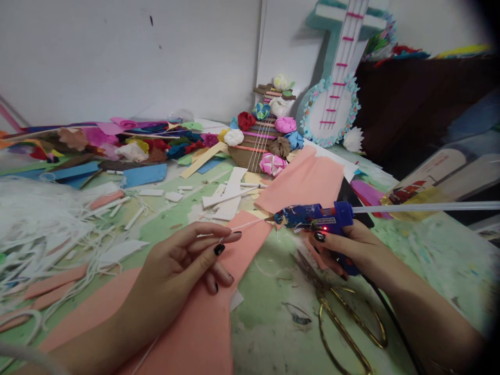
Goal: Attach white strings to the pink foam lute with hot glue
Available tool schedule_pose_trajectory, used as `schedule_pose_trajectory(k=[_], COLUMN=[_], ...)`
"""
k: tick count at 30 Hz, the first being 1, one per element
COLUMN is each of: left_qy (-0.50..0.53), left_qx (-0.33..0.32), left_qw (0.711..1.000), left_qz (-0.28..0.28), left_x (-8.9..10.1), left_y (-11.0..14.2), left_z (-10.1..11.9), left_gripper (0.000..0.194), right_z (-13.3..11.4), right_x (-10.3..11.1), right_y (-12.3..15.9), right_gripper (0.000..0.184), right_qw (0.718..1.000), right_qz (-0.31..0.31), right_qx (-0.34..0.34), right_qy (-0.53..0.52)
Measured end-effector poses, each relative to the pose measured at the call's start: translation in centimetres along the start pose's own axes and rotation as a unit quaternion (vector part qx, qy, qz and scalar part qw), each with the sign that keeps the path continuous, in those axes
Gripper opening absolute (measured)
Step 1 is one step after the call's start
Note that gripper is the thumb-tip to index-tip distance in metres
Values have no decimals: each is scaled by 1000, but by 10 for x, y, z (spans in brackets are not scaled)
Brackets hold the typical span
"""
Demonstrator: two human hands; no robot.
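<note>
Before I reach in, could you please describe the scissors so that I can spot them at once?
On the green table, look below the blue glue gun in the right hand. The scissors lie there, handles spread, set apart by their long gold-coloured loops.

Your left arm (pixel 91 336) rises from the lower left of the frame, its hand (pixel 195 255) left of centre, thumb and index finger nearly pinched, the other fingers loosely bent. Your right arm (pixel 433 307) enters from the lower right; its hand (pixel 339 247) curls closed right of centre, thumb (pixel 332 240) pointing left. The nails you show are dark.
</note>
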State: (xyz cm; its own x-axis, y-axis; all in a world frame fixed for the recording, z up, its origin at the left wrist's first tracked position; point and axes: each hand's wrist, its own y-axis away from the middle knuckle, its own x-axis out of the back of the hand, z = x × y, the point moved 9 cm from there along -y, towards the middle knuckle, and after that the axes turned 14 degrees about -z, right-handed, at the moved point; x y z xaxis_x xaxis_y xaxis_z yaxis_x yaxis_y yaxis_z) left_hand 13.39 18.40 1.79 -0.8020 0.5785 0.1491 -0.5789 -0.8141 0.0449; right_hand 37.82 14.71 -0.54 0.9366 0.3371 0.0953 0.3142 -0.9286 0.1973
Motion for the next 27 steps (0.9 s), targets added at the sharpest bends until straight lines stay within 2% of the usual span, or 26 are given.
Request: schedule_pose_trajectory(k=[12, 21, 27], left_qy=[13, -5, -1], left_qx=[13, 1, 2], left_qw=[1000, 1000, 1000], left_qz=[6, 4, 6], left_x=[1, 1, 1], left_y=[-1, 1, -1], left_z=[-3, -1, -1], left_gripper=[24, 22, 23], right_z=[0, -3, -1], right_x=[-2, -4, 1], right_y=[1, 1, 3], right_gripper=[33, 34, 37], right_qw=[1000, 1000, 999], right_qz=[4, 2, 22], right_qx=[-13, -14, -4], right_qy=[-7, -2, -28])
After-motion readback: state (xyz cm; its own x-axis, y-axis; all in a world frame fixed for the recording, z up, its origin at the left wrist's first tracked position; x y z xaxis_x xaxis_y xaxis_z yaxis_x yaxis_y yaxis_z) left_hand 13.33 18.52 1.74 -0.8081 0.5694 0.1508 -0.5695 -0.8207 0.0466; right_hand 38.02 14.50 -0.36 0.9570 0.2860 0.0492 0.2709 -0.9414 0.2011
